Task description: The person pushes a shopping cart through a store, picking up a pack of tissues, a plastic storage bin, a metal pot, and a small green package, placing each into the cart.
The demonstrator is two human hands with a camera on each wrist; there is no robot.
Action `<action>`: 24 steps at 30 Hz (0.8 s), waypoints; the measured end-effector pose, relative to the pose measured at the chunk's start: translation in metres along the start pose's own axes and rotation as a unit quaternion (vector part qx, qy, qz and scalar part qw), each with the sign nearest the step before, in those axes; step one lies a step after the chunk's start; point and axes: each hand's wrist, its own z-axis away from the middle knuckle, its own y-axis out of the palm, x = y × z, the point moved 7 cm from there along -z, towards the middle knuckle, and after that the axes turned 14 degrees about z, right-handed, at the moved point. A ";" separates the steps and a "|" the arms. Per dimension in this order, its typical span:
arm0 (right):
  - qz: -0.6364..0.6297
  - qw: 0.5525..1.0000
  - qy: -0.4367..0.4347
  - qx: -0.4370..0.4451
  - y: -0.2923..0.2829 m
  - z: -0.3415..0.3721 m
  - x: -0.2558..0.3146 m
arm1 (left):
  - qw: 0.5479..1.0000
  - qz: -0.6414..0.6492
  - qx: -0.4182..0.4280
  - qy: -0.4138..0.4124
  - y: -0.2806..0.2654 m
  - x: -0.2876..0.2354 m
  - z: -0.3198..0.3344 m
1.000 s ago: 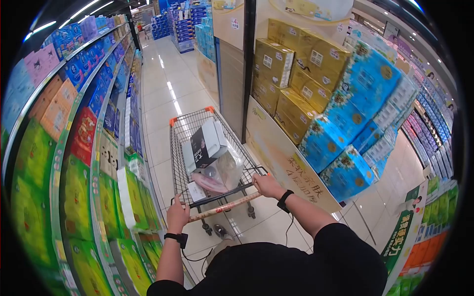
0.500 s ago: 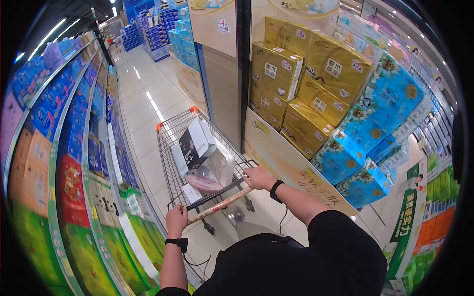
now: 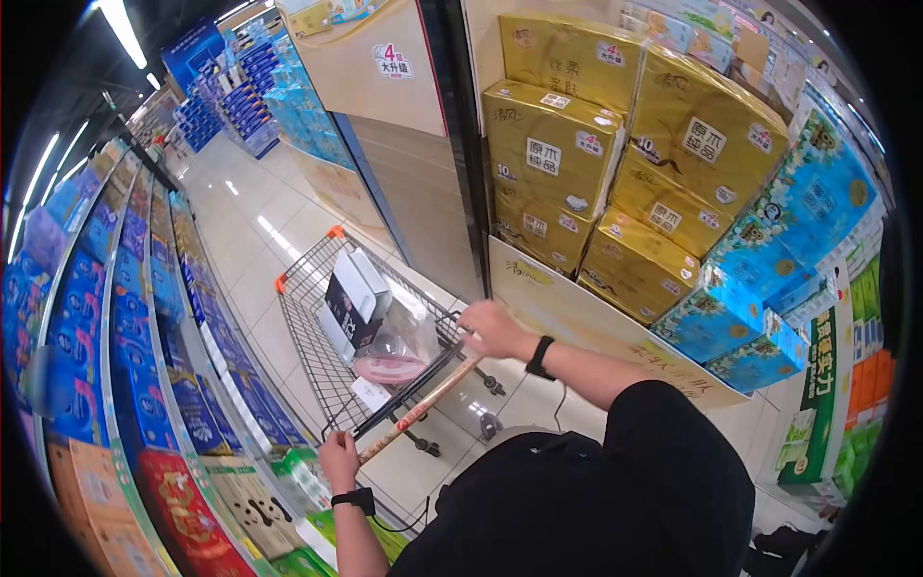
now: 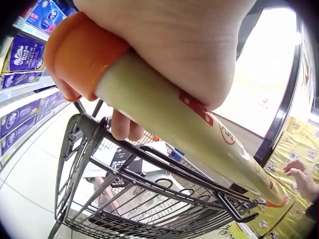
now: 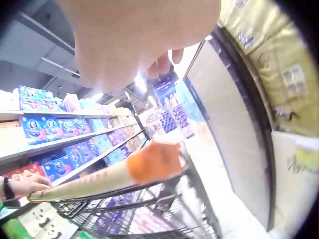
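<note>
My left hand point(image 3: 338, 462) grips the left end of the shopping cart's handle point(image 4: 169, 124), its fingers curled under the bar in the left wrist view. Raised just above the handle's right end, by the orange cap point(image 5: 154, 163), is my right hand point(image 3: 495, 330). The right wrist view shows a gap between that hand and the bar, and its fingers hold nothing. Inside the wire cart point(image 3: 306, 351) lie a white box with a black label point(image 3: 358, 300), a clear plastic package point(image 3: 409, 335) and a pink item point(image 3: 389, 369).
Shelves of blue tissue packs point(image 3: 82, 337) run along the left. To the right, gold tissue packs point(image 3: 553, 144) and blue flowered packs point(image 3: 803, 207) are stacked on a display beside a dark post point(image 3: 460, 144). The tiled aisle point(image 3: 231, 188) stretches ahead.
My right hand has come up off the handle. The head view has swung right, so the cart and aisle sit farther left and the gold packs look larger. My left hand keeps its grip.
</note>
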 end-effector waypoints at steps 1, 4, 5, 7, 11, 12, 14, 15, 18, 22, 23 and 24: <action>0.006 1.000 0.028 -0.009 -0.003 -0.009 -0.026 | 1.000 -0.010 -0.013 0.012 -0.005 0.001 -0.016; 0.191 0.976 0.034 -0.096 -0.095 -0.065 -0.067 | 1.000 -0.020 -0.011 0.015 -0.014 0.008 -0.059; 0.237 0.963 0.076 -0.105 -0.121 -0.080 -0.094 | 1.000 -0.009 -0.012 0.015 -0.016 0.006 -0.073; 0.338 0.920 0.102 -0.167 -0.185 -0.113 -0.124 | 1.000 0.000 -0.013 0.018 -0.019 0.008 -0.098; 0.508 0.820 0.172 -0.199 -0.265 -0.154 -0.168 | 0.997 -0.049 -0.007 0.055 -0.021 0.007 -0.150; 0.534 0.801 0.256 -0.085 -0.262 -0.157 -0.194 | 0.995 -0.083 0.002 0.052 -0.020 0.006 -0.162; 0.556 0.755 0.345 0.033 -0.269 -0.150 -0.208 | 0.994 -0.087 0.016 0.063 -0.017 -0.001 -0.185; 0.550 0.740 0.372 0.109 -0.264 -0.152 -0.205 | 0.993 -0.095 0.020 0.063 -0.017 -0.002 -0.193; 0.558 0.729 0.372 0.136 -0.266 -0.157 -0.209 | 0.993 -0.095 0.018 0.065 -0.016 -0.013 -0.215; 0.470 0.785 0.365 0.172 -0.266 -0.170 -0.199 | 0.993 -0.097 0.043 0.049 -0.014 -0.025 -0.239; 0.447 0.799 0.374 0.150 -0.268 -0.171 -0.195 | 0.993 -0.097 0.027 0.061 -0.011 -0.021 -0.246; 0.450 0.796 0.376 0.149 -0.268 -0.171 -0.197 | 0.993 -0.096 0.010 0.072 -0.009 -0.021 -0.251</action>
